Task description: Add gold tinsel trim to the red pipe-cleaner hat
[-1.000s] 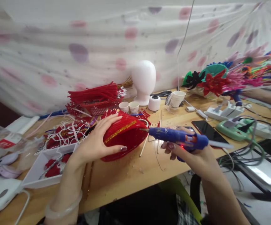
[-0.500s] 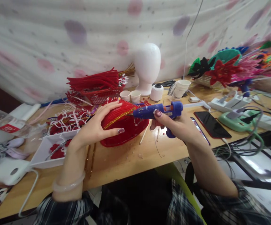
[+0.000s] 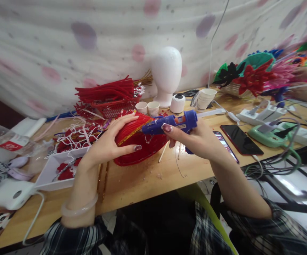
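Your half-curled left hand [image 3: 102, 148] holds a red piece [image 3: 145, 150], one edge gold-trimmed; your right hand [image 3: 200, 140] clasps a blue glue gun [image 3: 156, 126]; gold strips [image 3: 105, 181] lie loose.

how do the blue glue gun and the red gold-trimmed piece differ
The glue gun is blue and narrow; the red piece is broader, with a gold trim. The glue gun is gripped in the right hand; the red piece is held by the left hand. Both are held one-handed.
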Available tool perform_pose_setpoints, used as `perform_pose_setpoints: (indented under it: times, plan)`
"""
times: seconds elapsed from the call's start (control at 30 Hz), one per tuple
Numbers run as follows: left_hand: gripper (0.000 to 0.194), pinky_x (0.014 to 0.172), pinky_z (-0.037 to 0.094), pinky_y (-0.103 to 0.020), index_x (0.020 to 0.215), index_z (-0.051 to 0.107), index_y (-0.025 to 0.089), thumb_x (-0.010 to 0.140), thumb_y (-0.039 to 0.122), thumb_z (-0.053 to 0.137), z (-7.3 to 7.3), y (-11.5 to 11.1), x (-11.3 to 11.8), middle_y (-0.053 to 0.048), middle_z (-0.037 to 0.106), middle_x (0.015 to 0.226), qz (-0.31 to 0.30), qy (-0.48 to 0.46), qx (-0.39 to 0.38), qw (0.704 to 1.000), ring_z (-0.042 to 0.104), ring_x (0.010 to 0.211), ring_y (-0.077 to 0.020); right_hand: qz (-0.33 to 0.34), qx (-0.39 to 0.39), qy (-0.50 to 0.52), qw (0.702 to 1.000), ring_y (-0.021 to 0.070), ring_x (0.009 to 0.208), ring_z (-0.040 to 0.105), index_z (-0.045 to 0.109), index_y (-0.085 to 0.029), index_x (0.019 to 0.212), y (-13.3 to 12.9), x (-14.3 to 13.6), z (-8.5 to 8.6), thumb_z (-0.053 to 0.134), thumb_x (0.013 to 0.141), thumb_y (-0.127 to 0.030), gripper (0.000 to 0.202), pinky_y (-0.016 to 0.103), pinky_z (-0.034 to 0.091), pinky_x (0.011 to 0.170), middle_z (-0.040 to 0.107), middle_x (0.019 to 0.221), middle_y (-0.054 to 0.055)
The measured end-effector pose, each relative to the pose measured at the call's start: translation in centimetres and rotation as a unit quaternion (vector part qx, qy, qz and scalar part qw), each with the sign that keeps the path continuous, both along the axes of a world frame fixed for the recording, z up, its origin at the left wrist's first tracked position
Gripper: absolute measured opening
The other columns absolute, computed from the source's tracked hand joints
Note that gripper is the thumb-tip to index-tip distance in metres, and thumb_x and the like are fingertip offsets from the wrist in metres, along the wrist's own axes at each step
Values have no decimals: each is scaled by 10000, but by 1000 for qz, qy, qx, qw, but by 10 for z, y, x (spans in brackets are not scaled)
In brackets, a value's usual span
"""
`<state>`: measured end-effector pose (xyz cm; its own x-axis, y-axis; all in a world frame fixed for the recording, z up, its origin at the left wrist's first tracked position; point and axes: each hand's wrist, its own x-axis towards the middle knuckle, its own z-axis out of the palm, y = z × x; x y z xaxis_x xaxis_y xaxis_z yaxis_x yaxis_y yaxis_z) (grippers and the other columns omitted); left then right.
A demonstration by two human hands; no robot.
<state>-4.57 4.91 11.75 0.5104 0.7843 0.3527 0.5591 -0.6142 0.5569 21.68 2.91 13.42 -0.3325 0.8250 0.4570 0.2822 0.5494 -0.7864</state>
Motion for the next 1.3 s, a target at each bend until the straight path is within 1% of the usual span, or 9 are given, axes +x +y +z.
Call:
perform_pose_setpoints:
  times: [0.13,0.37,0.6,0.67,0.77,0.9,1.03,1.17,1.3]
  plan:
    - [738,1189,277,-502,1424,440,254,792,513,721,0,1,0,-109,423,1533,-3,-3,-1,1000,369,1426,-309,3,5,-5,1000,154,736,594,609,-204,791,0,-1,0,605,917,-501,323,253,439,619,628,733,-7]
    - [754,1188,271,-516,1424,441,267,778,525,731,1,0,0,-104,416,1542,1,1,-8,1000,363,1427,-323,8,5,-2,1000,148,684,558,560,-201,712,3,0,0,640,885,-532,382,257,413,584,587,681,-7]
    - [761,1192,269,-518,1430,438,296,770,534,734,1,0,1,-80,407,1553,7,4,-14,1000,354,1432,-328,-18,-21,-19,999,131,663,549,578,-193,703,4,7,-3,617,887,-548,402,257,408,592,581,681,-17]
    - [761,1192,268,-520,1430,438,293,771,532,734,1,0,1,-83,407,1552,7,0,-17,1000,355,1431,-327,-22,-22,-18,999,135,685,563,598,-190,721,4,9,-3,620,883,-549,394,258,411,598,600,706,-12]
    - [759,1194,264,-518,1429,438,289,773,527,736,1,0,1,-86,408,1550,7,-3,-17,1000,353,1433,-320,-20,-22,-11,1000,150,726,589,651,-189,804,4,11,-3,622,879,-555,375,260,421,605,627,734,-4]
    - [757,1195,267,-509,1432,432,292,777,521,735,1,-1,2,-80,405,1553,5,-2,-17,1000,354,1433,-317,-25,-27,-7,999,150,710,593,682,-185,865,5,14,-5,620,878,-567,388,262,432,610,635,729,-4]
    - [757,1197,263,-508,1433,428,293,779,520,734,1,-1,2,-78,398,1558,9,1,-15,1000,348,1437,-312,-36,-33,19,999,138,663,583,692,-192,915,2,17,-4,656,858,-561,375,257,443,602,634,722,-14]
    - [770,1196,265,-507,1438,418,286,777,521,736,1,-1,2,-85,391,1562,11,1,-22,1000,351,1436,-308,-23,-54,34,998,136,626,587,679,-187,894,1,19,-3,663,851,-565,380,257,448,574,641,716,-9]
    - [756,1195,264,-511,1433,425,300,778,513,738,1,-1,3,-79,389,1564,13,1,-24,1000,341,1443,-309,-10,-35,18,999,145,684,608,665,-192,852,2,15,-4,630,874,-564,374,262,443,607,672,767,1]
